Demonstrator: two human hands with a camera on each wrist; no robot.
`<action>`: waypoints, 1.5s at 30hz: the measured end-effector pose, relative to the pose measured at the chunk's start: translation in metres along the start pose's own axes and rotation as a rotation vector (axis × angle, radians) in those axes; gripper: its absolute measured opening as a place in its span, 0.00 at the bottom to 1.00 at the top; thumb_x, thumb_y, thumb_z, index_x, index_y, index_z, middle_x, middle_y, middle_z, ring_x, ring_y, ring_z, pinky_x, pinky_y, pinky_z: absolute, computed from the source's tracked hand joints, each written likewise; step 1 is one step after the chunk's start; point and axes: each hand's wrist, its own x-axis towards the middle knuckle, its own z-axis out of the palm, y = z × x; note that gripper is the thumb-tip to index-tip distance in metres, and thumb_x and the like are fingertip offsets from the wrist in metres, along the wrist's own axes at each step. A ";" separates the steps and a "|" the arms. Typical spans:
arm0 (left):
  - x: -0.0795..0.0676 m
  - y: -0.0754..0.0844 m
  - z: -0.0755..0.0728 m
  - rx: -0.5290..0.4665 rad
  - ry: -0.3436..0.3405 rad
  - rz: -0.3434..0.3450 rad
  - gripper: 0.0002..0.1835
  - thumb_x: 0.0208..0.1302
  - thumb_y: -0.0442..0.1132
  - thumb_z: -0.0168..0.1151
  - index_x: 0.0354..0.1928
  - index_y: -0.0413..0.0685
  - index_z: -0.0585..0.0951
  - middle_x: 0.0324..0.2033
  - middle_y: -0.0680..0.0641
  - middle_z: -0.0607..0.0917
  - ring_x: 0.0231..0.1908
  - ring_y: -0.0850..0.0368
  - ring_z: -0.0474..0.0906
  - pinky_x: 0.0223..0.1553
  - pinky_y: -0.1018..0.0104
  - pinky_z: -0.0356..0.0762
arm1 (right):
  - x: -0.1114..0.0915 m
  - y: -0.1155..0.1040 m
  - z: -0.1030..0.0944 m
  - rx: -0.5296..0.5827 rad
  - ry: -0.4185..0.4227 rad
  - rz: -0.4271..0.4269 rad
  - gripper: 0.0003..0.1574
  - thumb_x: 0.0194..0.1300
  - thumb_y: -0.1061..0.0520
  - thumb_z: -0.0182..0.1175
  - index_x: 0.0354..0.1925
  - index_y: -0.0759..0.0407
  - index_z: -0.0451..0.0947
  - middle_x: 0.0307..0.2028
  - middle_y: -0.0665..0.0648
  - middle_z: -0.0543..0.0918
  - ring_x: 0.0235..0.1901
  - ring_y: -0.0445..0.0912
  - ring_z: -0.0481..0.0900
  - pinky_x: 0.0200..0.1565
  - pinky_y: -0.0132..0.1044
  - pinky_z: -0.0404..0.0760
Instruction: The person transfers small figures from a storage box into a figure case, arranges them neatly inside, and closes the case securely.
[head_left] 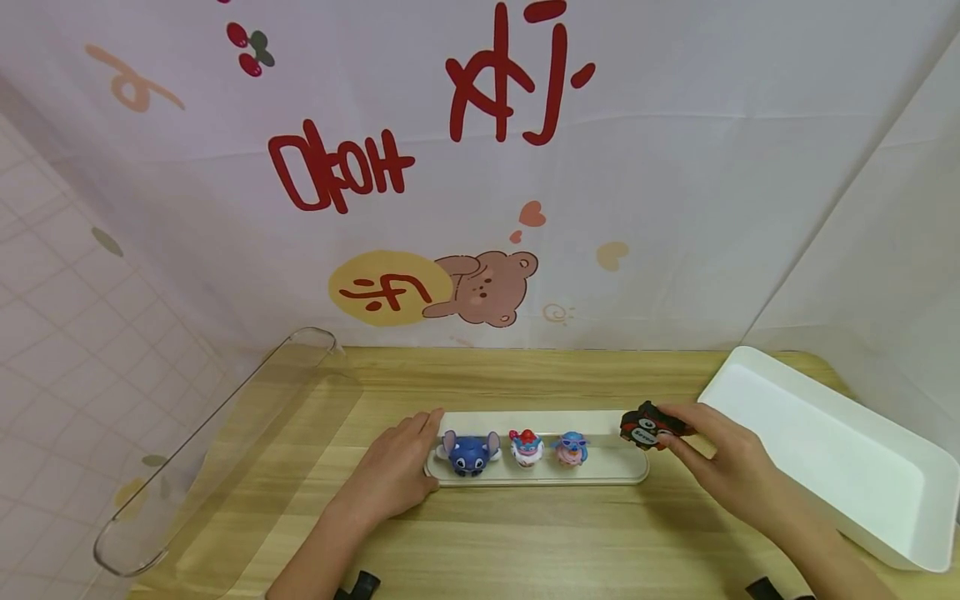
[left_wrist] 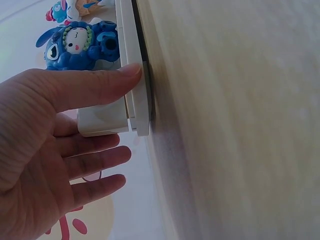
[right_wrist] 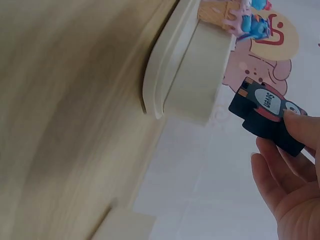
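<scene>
A long white display stand with a raised back step lies on the wooden table. My left hand grips its left end, the thumb pressing the front edge in the left wrist view. Along the stand sit a blue big-eared figurine, a figurine with a red top and white frill, and a blue-and-pink figurine with glasses. Above the stand's right end, my right hand pinches a black-and-red toy figure between thumb and fingers. White lettering patch shows on it; it hangs clear of the stand.
A clear plastic cover stands at the left side of the table. To the right lies a white rectangular tray, close to my right forearm. A white printed cloth rises behind the table.
</scene>
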 end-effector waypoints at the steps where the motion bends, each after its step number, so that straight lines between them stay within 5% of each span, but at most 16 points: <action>1: 0.000 0.000 0.000 0.000 0.001 0.001 0.52 0.50 0.36 0.85 0.75 0.32 0.67 0.66 0.35 0.77 0.64 0.38 0.75 0.63 0.39 0.74 | -0.001 -0.001 0.001 0.005 -0.014 0.001 0.28 0.76 0.39 0.60 0.54 0.60 0.85 0.44 0.49 0.88 0.42 0.33 0.84 0.49 0.19 0.78; 5: 0.000 -0.001 0.001 -0.001 0.002 0.002 0.52 0.50 0.36 0.85 0.75 0.32 0.67 0.66 0.36 0.77 0.64 0.39 0.76 0.63 0.40 0.74 | -0.004 -0.003 0.005 0.011 -0.069 0.032 0.23 0.75 0.41 0.61 0.56 0.54 0.85 0.47 0.46 0.88 0.45 0.35 0.85 0.52 0.20 0.78; 11: 0.001 -0.001 0.001 0.003 0.009 0.007 0.51 0.49 0.35 0.85 0.75 0.32 0.68 0.65 0.36 0.77 0.63 0.39 0.76 0.63 0.41 0.75 | -0.004 -0.001 0.016 -0.043 -0.040 -0.028 0.31 0.77 0.35 0.54 0.53 0.56 0.87 0.45 0.51 0.90 0.44 0.43 0.86 0.54 0.19 0.75; 17: 0.000 -0.001 0.001 0.005 0.015 0.006 0.51 0.49 0.35 0.85 0.75 0.32 0.68 0.65 0.36 0.77 0.63 0.39 0.76 0.63 0.41 0.75 | -0.004 0.006 0.027 0.039 -0.041 -0.091 0.27 0.77 0.38 0.56 0.50 0.58 0.88 0.43 0.51 0.90 0.43 0.44 0.86 0.53 0.20 0.76; 25: 0.000 -0.001 0.001 0.008 0.010 0.007 0.51 0.49 0.36 0.85 0.75 0.32 0.68 0.66 0.36 0.77 0.64 0.40 0.75 0.63 0.41 0.75 | -0.009 0.010 0.035 0.064 -0.063 -0.072 0.25 0.76 0.40 0.57 0.52 0.56 0.88 0.43 0.50 0.89 0.42 0.43 0.85 0.50 0.19 0.77; 28: 0.000 -0.001 0.001 0.009 0.007 0.007 0.51 0.49 0.36 0.85 0.75 0.32 0.68 0.65 0.36 0.77 0.64 0.40 0.75 0.63 0.42 0.75 | -0.010 0.009 0.035 0.064 -0.075 -0.055 0.16 0.69 0.51 0.70 0.52 0.55 0.88 0.42 0.49 0.89 0.40 0.43 0.85 0.48 0.18 0.76; 32: 0.000 -0.001 0.001 0.012 0.004 0.006 0.52 0.49 0.36 0.85 0.75 0.32 0.68 0.65 0.36 0.77 0.64 0.40 0.75 0.63 0.41 0.75 | -0.010 0.009 0.034 0.052 -0.096 -0.035 0.32 0.47 0.70 0.80 0.52 0.54 0.87 0.42 0.48 0.88 0.40 0.42 0.85 0.47 0.18 0.76; 38: 0.000 -0.001 0.001 0.011 -0.002 0.002 0.51 0.50 0.36 0.85 0.75 0.32 0.68 0.66 0.36 0.77 0.64 0.40 0.75 0.64 0.41 0.74 | -0.009 0.011 0.035 0.050 -0.097 -0.044 0.32 0.48 0.70 0.80 0.52 0.53 0.87 0.41 0.48 0.88 0.39 0.42 0.84 0.44 0.21 0.77; 45: 0.000 -0.001 0.000 0.013 -0.002 0.004 0.51 0.50 0.36 0.85 0.75 0.32 0.68 0.66 0.36 0.77 0.64 0.40 0.76 0.63 0.41 0.75 | -0.005 0.009 0.037 0.042 -0.112 -0.035 0.40 0.39 0.76 0.80 0.52 0.53 0.87 0.42 0.47 0.88 0.41 0.41 0.83 0.42 0.22 0.77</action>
